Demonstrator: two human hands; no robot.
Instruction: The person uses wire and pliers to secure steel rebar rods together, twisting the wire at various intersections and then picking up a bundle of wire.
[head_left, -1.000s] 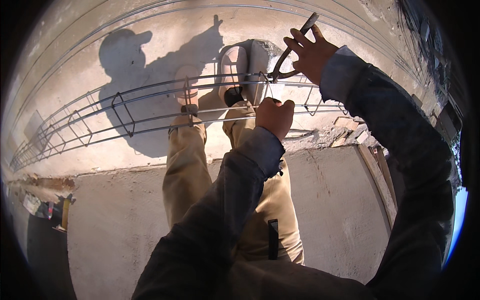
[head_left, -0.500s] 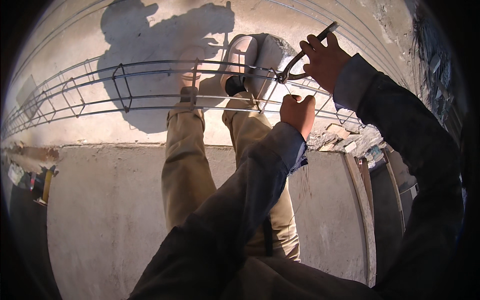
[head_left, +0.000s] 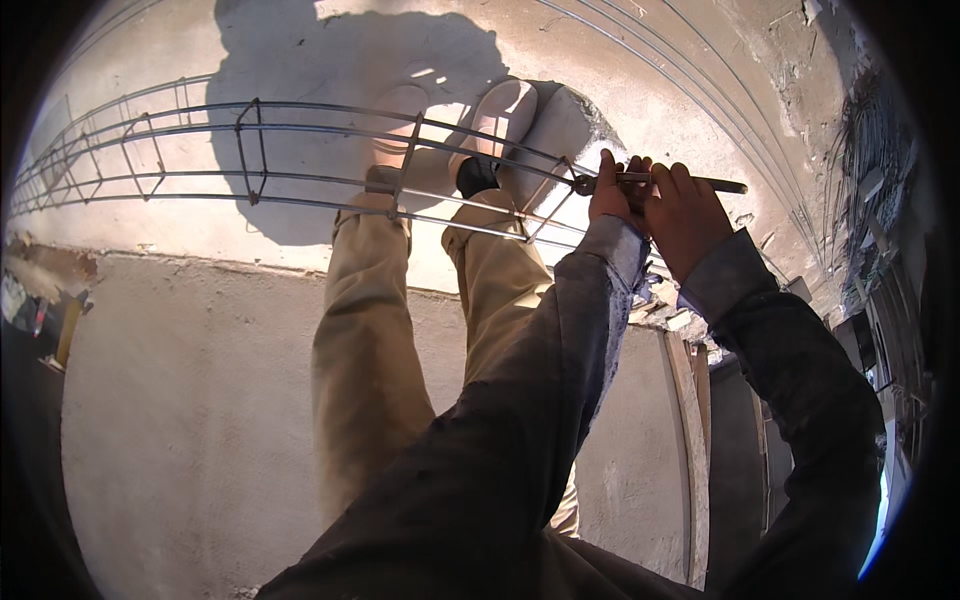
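A long cage of steel bars with square stirrups stretches across in front of my shins. Dark metal pincers lie nearly level, their jaws at the cage's upper bar beside a stirrup. My right hand is wrapped around the handles, which stick out past it to the right. Close behind the jaws, my left hand is closed on the pincers, thumb up, against the right hand's fingers. Its lower fingers are partly hidden. No tie wire can be made out at the jaws.
My shoes stand on concrete beyond the cage, next to a concrete block. Loose long bars lie at the upper right, near a heap of thin wires. Wooden boards stand at the lower right; rubble lies by the ledge.
The pincers have swung from steeply slanted to nearly level, their handles brought together. My right hand has come down; my left hand has risen from below the jaws to the pincers. The view has shifted.
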